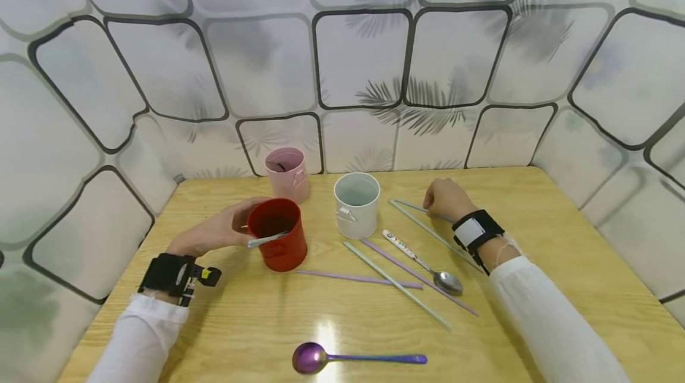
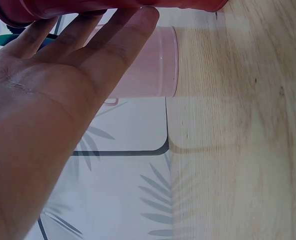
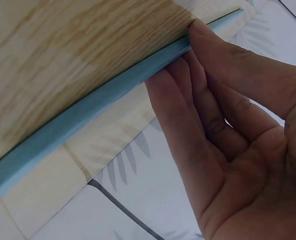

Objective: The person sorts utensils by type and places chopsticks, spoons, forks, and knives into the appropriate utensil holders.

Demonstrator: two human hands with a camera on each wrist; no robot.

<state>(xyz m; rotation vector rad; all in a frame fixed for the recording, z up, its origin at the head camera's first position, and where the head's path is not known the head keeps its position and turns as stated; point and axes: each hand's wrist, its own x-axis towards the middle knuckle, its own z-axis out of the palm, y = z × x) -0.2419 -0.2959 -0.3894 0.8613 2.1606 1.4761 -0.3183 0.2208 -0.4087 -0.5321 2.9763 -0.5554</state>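
My left hand [image 1: 225, 229] holds the red bucket [image 1: 291, 249] from its left side. In the left wrist view its fingers [image 2: 115, 52] stretch fairly straight against the red wall; the thumb is hidden there. Pale blue straw-like ends [image 1: 267, 239] stick out over the bucket's rim. At the right, my right hand [image 1: 448, 198] pinches a thin blue straw [image 3: 87, 107] between thumb and fingertips, low over the tabletop. A pale green straw [image 1: 423, 225] lies beside it, partly hidden by the right wrist. The white bucket [image 1: 361, 219] stands between the hands.
Behind the red bucket stands a pink bucket [image 1: 291, 184] with a dark utensil inside. Purple straws [image 1: 358, 278], a green straw [image 1: 398, 285] and a silver spoon [image 1: 448, 282] with a patterned handle lie mid-table. A purple-blue spoon [image 1: 310, 358] is in front. A patterned wall [image 1: 358, 59] borders the back.
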